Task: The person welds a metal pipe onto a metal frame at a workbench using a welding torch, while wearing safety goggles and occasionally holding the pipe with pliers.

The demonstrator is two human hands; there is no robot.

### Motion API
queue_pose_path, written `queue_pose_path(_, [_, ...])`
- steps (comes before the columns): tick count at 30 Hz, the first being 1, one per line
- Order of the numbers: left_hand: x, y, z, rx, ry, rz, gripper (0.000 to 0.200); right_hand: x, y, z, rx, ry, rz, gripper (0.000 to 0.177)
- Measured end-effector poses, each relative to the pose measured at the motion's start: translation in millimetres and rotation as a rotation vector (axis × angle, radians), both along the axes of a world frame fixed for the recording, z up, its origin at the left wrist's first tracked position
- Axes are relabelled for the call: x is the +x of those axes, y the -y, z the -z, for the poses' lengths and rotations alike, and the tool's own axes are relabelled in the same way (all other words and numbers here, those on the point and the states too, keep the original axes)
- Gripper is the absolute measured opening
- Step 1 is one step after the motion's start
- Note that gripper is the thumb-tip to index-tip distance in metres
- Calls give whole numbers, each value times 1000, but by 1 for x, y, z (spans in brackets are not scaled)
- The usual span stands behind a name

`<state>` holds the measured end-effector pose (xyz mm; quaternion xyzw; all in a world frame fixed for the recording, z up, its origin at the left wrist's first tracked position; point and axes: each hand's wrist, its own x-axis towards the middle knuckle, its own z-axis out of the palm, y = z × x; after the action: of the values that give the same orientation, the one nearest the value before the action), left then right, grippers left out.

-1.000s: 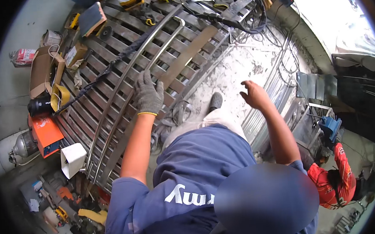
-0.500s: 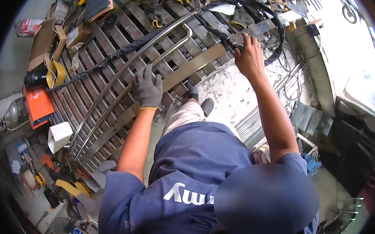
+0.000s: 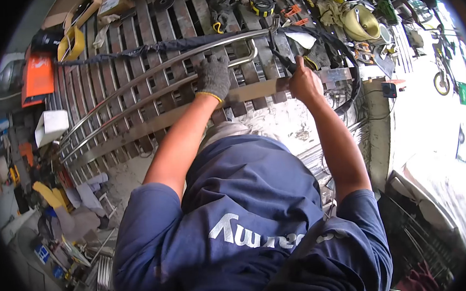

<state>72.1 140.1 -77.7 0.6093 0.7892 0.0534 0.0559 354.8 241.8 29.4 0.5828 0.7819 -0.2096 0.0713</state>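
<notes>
My left hand [image 3: 213, 77], in a grey knitted glove, lies over the lower run of a bent shiny metal tube [image 3: 171, 87], fingers curled across it. The tube rests on a slatted metal bench [image 3: 130, 39]. My bare right hand [image 3: 305, 82] is closed around the black handle of a welding torch [image 3: 286, 62], thumb stretched along it. The torch points up toward the tube's far right end. Under my hands a flat metal strip [image 3: 253, 90] runs along the bench's near edge. My palm hides part of the torch handle.
A black sheathed cable [image 3: 353, 69] loops at the right and crosses the bench behind the tube. At the back lie a tape measure [image 3: 263, 6], a dark glove [image 3: 224, 12], orange clamps [image 3: 293, 11] and a yellowish bucket [image 3: 360, 21]. An orange box [image 3: 38, 77] stands at left.
The view has turned and shifted. My right hand has come closer to the bench with the torch, nearer the tube's end. My left hand has slid right along the tube.
</notes>
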Motion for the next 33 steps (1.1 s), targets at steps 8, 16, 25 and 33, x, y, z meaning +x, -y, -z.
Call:
queue_pose_path(8, [25, 44, -20, 224, -81, -82, 32, 66, 1, -26, 155, -366, -85, 66])
queue_pose_path(16, [14, 41, -2, 187, 46, -230, 29, 109, 14, -46, 215, -644, -255, 76])
queue_pose_path(25, [8, 45, 5, 363, 172, -266, 33, 67, 26, -1, 145, -732, -300, 78])
queue_pose_path(33, [7, 43, 11, 465, 203, -282, 31, 37, 27, 23, -27, -702, -232, 74])
